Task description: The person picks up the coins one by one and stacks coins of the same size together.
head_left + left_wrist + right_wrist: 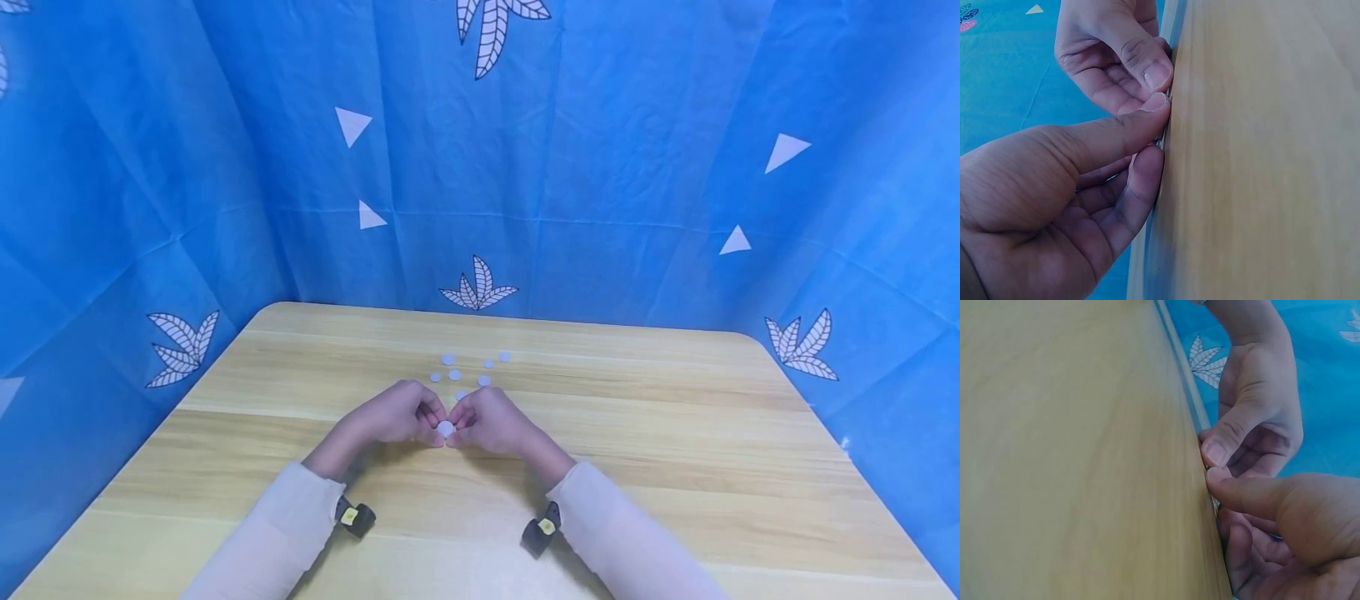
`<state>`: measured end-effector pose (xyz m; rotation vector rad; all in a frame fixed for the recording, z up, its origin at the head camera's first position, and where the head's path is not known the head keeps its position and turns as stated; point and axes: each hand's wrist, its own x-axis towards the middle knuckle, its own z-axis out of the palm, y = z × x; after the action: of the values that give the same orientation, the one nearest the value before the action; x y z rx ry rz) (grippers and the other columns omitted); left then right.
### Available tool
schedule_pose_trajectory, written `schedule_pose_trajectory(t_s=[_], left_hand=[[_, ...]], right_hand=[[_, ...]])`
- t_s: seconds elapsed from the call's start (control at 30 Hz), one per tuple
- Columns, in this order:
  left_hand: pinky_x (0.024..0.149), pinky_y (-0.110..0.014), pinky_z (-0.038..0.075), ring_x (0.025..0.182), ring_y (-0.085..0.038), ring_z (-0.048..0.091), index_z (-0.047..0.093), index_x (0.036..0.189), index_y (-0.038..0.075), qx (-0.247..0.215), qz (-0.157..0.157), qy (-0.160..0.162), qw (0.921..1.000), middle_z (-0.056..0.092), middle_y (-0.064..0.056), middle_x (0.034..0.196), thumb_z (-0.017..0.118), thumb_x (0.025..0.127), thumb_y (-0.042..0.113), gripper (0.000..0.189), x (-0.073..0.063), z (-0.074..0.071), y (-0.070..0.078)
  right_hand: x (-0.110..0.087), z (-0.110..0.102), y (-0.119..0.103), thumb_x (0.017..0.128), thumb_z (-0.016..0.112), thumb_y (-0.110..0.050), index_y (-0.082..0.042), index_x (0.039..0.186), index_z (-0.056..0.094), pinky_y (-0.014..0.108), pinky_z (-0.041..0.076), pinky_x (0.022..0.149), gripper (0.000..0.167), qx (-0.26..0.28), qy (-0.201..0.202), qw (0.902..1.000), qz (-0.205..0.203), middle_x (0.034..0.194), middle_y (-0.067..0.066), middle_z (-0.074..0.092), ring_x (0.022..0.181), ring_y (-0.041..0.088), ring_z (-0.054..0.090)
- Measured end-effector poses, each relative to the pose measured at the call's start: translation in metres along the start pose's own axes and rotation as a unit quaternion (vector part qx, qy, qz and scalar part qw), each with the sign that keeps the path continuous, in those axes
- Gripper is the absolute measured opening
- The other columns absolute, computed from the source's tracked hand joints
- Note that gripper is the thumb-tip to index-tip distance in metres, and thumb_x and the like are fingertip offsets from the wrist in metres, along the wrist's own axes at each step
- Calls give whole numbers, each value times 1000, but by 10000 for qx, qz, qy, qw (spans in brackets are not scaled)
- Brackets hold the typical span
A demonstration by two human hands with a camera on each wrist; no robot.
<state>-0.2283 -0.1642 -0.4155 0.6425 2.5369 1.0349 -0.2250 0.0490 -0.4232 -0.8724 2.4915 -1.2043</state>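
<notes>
A small white round disc (446, 428) lies between my two hands, low over the table, near its middle. My left hand (405, 414) holds the disc's left edge between thumb and bent fingers. From the other side my right hand (491, 421) grips it the same way, the two thumb tips almost meeting. In the left wrist view my left hand (1072, 169) is close to the tabletop, and the disc is mostly hidden by fingers. The right wrist view shows my right hand (1297, 519) low at the table surface too.
Several more white discs (448, 359) of differing sizes lie scattered just beyond the hands, one partly beside the right fingers. The wooden table (675, 450) has rounded far corners. A blue curtain (600, 167) with leaf and triangle prints hangs round its back and sides.
</notes>
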Motion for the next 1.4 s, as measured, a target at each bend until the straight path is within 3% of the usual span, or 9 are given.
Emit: schedule_pose_trajectory(t_s=[0.8,1.13,1.4], left_hand=[[74,-29,57,77,-14,65,75,94,8,127,101,-37,9999,69,3,83,88,78,5,21,-2,-4,1],[74,-28,58,80,-14,67,74,99,4,122,95,-104,9998,70,0,88,87,79,5,24,-5,-17,3],[78,-28,57,82,-12,66,74,101,3,551,122,0,9984,70,2,87,83,82,3,21,2,-33,11]], right_hand=[[1,1,-2,85,85,-10,-5,92,76,22,55,69,12,-192,-59,9998,38,79,-4,72,72,5,65],[1,2,-2,83,86,-13,-7,92,76,22,53,67,15,-193,-1,9997,143,77,-6,70,71,6,63],[-1,1,-2,83,87,-13,-7,91,76,22,53,66,15,-154,76,9997,190,76,-5,70,70,6,63]])
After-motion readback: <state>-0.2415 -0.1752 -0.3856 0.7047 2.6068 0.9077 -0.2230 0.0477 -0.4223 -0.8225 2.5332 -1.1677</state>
